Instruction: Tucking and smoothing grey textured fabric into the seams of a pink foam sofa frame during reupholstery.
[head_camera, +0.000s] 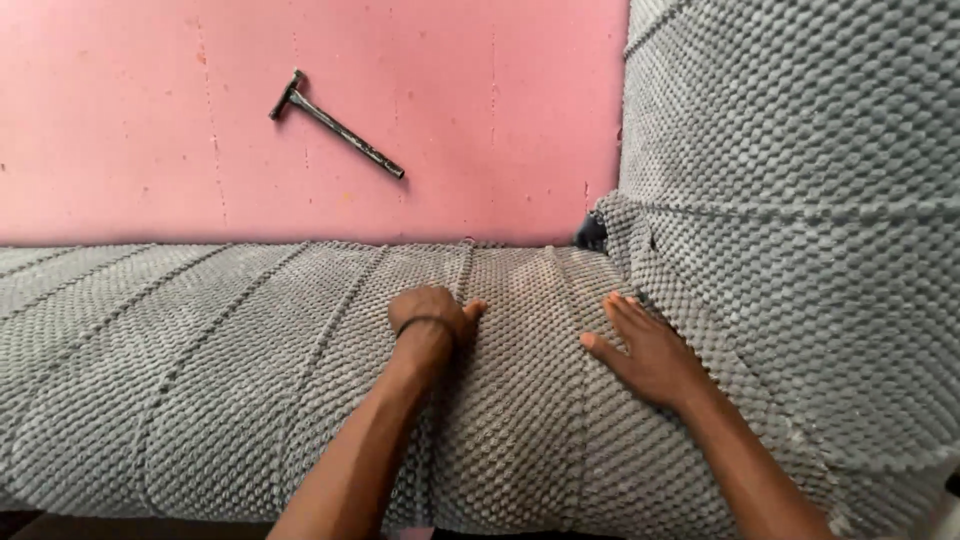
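Note:
A grey bobbled fabric (200, 350) covers a long upholstered piece lying across the view, with seams running along it. My left hand (432, 312) is closed in a fist and presses on the fabric beside a seam near the middle; a dark band circles its wrist. My right hand (648, 352) lies flat with fingers together on the fabric, where the long part meets a taller upholstered section (800, 200) at the right. Neither hand holds anything loose.
A hammer (335, 125) with a dark metal handle lies on the pink floor (150, 130) beyond the upholstered piece. A small dark thing (590, 235) shows at the corner where the two sections meet.

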